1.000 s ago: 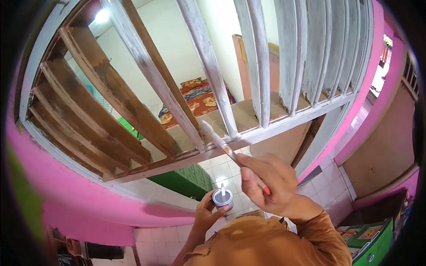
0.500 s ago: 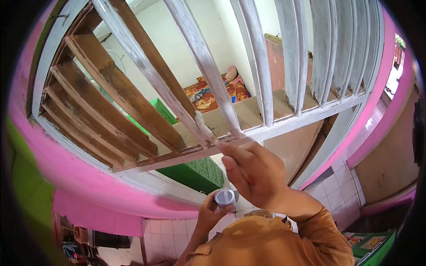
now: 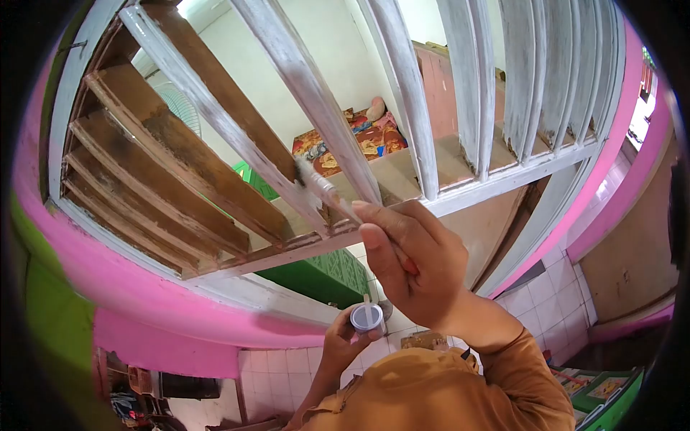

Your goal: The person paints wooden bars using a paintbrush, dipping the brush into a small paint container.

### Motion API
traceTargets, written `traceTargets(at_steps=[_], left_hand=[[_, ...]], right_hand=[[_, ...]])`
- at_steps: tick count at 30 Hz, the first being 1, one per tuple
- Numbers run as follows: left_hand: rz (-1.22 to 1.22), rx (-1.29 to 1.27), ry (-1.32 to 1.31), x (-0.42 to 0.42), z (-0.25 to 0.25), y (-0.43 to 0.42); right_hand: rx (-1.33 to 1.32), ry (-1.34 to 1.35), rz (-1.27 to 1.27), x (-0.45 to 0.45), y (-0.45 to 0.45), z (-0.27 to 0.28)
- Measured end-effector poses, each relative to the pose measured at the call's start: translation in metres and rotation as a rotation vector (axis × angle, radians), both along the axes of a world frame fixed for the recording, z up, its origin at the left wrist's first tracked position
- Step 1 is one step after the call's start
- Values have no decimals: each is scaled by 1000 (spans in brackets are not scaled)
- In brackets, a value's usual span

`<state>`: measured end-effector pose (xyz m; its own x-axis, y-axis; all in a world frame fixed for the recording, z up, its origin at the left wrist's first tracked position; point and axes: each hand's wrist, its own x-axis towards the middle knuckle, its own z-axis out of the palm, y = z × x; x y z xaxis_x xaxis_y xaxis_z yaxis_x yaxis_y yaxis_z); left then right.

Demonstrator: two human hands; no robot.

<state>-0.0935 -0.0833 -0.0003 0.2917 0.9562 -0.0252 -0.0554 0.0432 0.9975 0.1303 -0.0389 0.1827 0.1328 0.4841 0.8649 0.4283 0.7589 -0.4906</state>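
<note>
Paintbrush (image 3: 325, 189), clasped in the grip of the right hand (image 3: 418, 262), lay with its bristles (image 3: 306, 172) beside a whitened slat (image 3: 208, 108), while the left hand (image 3: 345, 346) encircled an open paint jar (image 3: 354, 325), which might have spilled had attention to the bristles let it tilt.

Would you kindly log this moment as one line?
right hand: holds brush at slat | left hand: holds small cup | far-left slats: brown

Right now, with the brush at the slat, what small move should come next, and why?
Perhaps ease the brush along the slat's brown side: the right hand holds the bristles close to it, while the front edge looks whitish.
</note>
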Motion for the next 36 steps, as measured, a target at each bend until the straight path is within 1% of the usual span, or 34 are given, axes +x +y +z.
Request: traceTargets(at_steps=[2,5,7,11,14,16,19,23,25,26,28,29,31,32,34,36], left_hand=[[3,6,5,0,1,1],[13,-15,9,0,0,2],[-13,-11,3,1,2,3],[9,-7,18,1,1,5],[-8,-14,2,3,1,5],[5,-30,-8,8,9,4],[11,-39,-15,3,-1,6],[3,-19,-16,6,-2,6],[6,-39,-25,9,4,6],[6,-38,-22,10,4,6],[1,-16,-3,10,4,6],[2,-17,-4,9,2,6],[0,23,-33,8,-2,7],[3,23,-35,8,-2,7],[-1,29,-52,9,-2,7],[1,4,-47,11,-2,6]], right_hand=[[23,30,-17,-2,2,-1],[-55,2,-40,-8,3,-4],[-111,-18,13,-6,0,-3],[-77,33,19,5,-8,-1],[-84,49,-44,-4,-1,3],[-152,-26,-38,-8,4,0],[-182,27,35,0,-10,1],[-168,53,-1,7,-13,5],[-141,4,-46,1,0,9],[-141,7,-47,-1,2,7],[-178,-70,-31,-4,4,3],[-178,-72,-29,0,1,3],[-186,6,79,9,-8,6],[-186,3,82,10,-8,7],[-126,27,-7,13,-8,8],[-157,2,-4,10,-2,10]])
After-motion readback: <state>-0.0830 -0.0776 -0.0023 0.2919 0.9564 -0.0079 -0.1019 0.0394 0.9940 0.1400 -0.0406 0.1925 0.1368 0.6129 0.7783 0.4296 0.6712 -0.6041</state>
